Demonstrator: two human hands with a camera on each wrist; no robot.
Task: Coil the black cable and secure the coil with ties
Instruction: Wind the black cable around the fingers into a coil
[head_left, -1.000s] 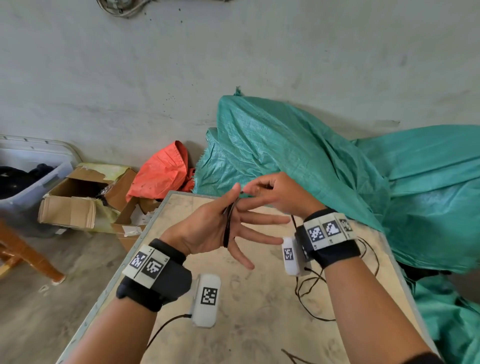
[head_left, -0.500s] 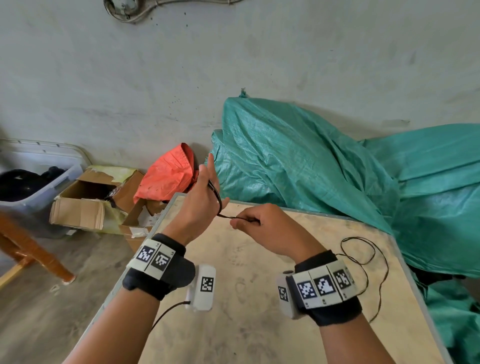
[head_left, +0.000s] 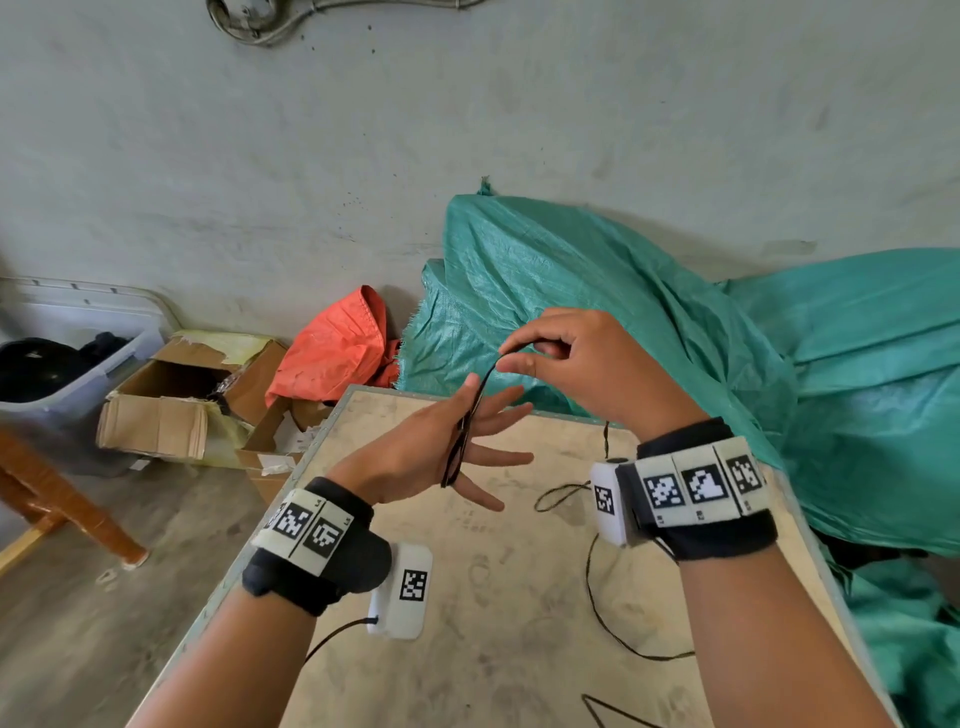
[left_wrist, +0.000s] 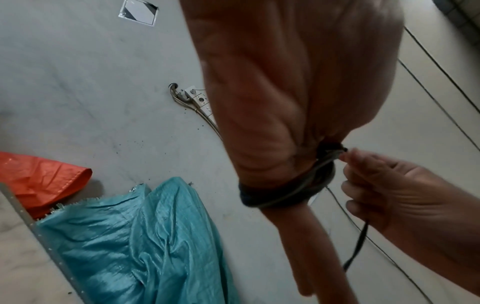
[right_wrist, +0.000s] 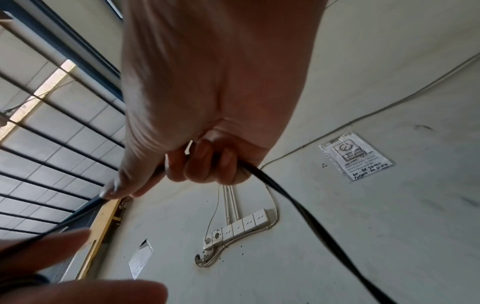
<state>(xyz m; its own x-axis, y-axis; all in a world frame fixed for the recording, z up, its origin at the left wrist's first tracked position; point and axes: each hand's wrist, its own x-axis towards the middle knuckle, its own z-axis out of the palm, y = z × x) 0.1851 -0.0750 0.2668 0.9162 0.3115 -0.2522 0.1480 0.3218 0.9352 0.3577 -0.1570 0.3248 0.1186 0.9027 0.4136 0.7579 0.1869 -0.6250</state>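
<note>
I see left hand fingers spread, black cable looped round them; right hand grip pinching cable above table

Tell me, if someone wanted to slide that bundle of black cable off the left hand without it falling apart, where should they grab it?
Probably pinch across all the loops of the black cable where they bunch on the palm side of the left hand, coming from the fingertip end. The straight fingers let the coil slide off that way. The right hand pinches only the feeding strand.
</note>
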